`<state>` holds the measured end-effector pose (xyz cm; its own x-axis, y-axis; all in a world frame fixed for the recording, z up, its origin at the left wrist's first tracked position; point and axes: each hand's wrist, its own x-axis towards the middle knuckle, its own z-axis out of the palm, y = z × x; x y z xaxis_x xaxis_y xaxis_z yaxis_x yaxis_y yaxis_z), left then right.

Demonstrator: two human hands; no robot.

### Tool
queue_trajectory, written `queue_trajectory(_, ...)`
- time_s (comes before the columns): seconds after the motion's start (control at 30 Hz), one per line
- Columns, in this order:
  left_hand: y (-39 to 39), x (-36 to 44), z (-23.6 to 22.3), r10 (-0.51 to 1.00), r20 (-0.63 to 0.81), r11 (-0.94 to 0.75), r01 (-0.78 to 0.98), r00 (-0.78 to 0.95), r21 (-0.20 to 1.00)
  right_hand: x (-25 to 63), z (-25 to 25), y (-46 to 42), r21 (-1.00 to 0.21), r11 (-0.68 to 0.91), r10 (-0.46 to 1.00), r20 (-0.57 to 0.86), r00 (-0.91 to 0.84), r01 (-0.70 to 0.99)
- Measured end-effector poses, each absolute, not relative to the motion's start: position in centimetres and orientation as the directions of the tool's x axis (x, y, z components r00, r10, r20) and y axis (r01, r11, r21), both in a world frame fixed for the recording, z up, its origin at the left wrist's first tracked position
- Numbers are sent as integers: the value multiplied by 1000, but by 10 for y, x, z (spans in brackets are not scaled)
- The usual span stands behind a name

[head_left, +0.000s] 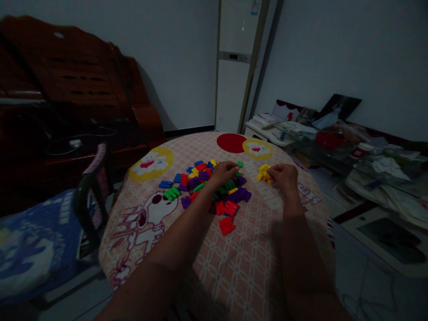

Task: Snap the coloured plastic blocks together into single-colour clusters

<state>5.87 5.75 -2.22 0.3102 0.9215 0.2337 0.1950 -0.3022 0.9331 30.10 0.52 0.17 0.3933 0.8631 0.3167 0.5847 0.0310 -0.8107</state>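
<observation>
A heap of small pronged plastic pieces [193, 183] in red, blue, green, purple and yellow lies on the round table. My left hand [223, 173] reaches over the heap's right part with thumb and fingers pinched together; what they hold, if anything, is too small to make out. A green piece [240, 164] lies just beyond those fingertips. To the right, apart from the heap, is a small cluster of yellow plastic pieces [264, 173]. My right hand [285, 175] is closed at the cluster's right edge, its fingertips pinching a yellow piece.
A patterned cloth covers the table [227, 267]. On the left stand a chair [90, 196] with a blue cover and a wooden bench [73, 67]. A cluttered glass-topped cabinet [334, 156] is at the right, and a tall white unit [232, 89] behind.
</observation>
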Motion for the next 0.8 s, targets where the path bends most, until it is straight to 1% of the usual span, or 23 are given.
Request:
queue_trajectory(0.1, 59, 56, -23, 918, 231, -312, 230, 322, 922, 315, 0, 5, -693, -139, 850, 284, 445, 708)
queue_trajectory(0.2, 57, 54, -22, 916, 250, -345, 302, 313, 889, 316, 1, 5, -510, -244, 874, 253, 415, 825)
queue_trajectory(0.3, 56, 49, -19, 922, 285, -373, 407, 261, 834, 310, 0, 5, -357, -287, 896, 228, 380, 889)
queue_trajectory(0.37, 57, 44, -16, 925, 312, -380, 491, 217, 784, 306, -3, 5, -295, -286, 904, 234, 359, 912)
queue_trajectory(0.47, 59, 37, -16, 915, 381, -375, 631, 133, 679, 302, -9, 3, -218, -285, 911, 241, 334, 934)
queue_trajectory(0.57, 64, 35, -20, 884, 454, -382, 723, 106, 575, 298, -10, 2, -186, -301, 914, 225, 339, 935)
queue_trajectory(0.63, 68, 38, -24, 866, 473, -424, 743, 164, 518, 297, -7, 0, -196, -310, 906, 236, 352, 930)
queue_trajectory(0.7, 72, 44, -28, 855, 449, -468, 756, 258, 457, 296, -1, -1, -234, -314, 886, 278, 372, 920)
queue_trajectory(0.8, 75, 53, -33, 873, 332, -468, 809, 358, 356, 298, 5, -1, -319, -310, 832, 365, 418, 896)
